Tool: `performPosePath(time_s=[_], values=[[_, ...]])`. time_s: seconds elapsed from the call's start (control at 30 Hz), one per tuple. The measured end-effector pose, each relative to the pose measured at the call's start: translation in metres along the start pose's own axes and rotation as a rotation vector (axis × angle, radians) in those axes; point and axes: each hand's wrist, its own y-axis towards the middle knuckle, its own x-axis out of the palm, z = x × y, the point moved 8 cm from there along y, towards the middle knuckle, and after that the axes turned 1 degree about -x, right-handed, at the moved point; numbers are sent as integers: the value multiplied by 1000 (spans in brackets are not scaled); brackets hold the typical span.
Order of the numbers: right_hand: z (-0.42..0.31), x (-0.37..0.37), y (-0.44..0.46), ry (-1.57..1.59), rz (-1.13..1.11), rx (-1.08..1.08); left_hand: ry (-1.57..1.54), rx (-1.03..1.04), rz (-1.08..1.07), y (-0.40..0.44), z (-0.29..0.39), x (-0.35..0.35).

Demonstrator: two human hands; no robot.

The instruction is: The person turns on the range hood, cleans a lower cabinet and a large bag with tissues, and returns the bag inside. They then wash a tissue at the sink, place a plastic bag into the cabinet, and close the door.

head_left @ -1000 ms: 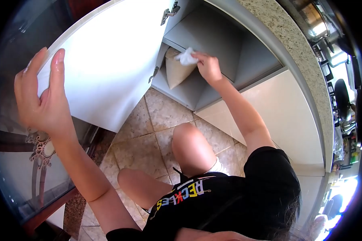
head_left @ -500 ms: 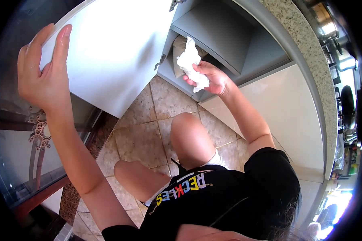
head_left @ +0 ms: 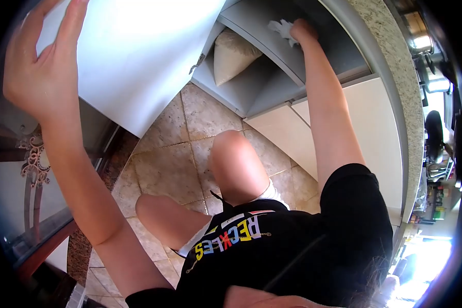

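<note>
Two hands: the left hand (head_left: pixel 41 79) is at the cabinet door, the right hand (head_left: pixel 304 32) inside the cabinet.
Right grip: fingers curled closed around a crumpled white cloth (head_left: pixel 281 30), perhaps tissue; the fingertips are hidden.
Left grip: hooked over the edge of the white cabinet door (head_left: pixel 138 56), narrowed to the panel's thickness, one digit on the inner face; the tips run out of view at the top.
Cloth's place: over the grey shelf (head_left: pixel 249 21), in the upper compartment; it seems to touch the surface, though contact is hard to confirm.
Just changed: half a second ago the cloth was in front of the lower compartment; it has since gone up and further in, while the left hand has stayed on the door.
What that means: the work in hand now appears centred on the shelf rather than the space below.
Lower compartment: a bag of something beige (head_left: pixel 233 56) leans there, more fully visible now that the arm is clear.
Shirt lettering: "RECKLES" in multicoloured capitals on the black T-shirt (head_left: pixel 297 251).
Other writing: no brand or label is legible on the bag, the door or the items beyond the speckled worktop (head_left: pixel 395 61).
</note>
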Motion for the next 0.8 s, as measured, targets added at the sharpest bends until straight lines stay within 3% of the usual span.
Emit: performPosePath(time_s=[0.13,0.2,0.43,0.5,0.57,0.6,0.67,0.73,0.8], values=[[34,35,12,-233,113,-107,-47,190,-1,2,-3,4],[47,51,-7,-341,-55,-132,-36,173,16,4,-2,6],[4,31,-102,-512,-188,-313,-39,80,23,3,3,3],[-5,27,-118,-375,-46,-410,-36,64,23,4,1,4],[-28,20,-146,-224,-175,-450,-40,58,24,5,2,4],[-57,-3,-195,77,-174,-612,-38,40,20,3,6,2],[-72,36,-209,485,-269,-603,-54,52,11,2,2,5],[-84,87,-217,779,-623,-481,-53,68,-2,0,4,6],[-84,125,-223,916,-866,-290,-35,-76,-26,-2,0,10]])
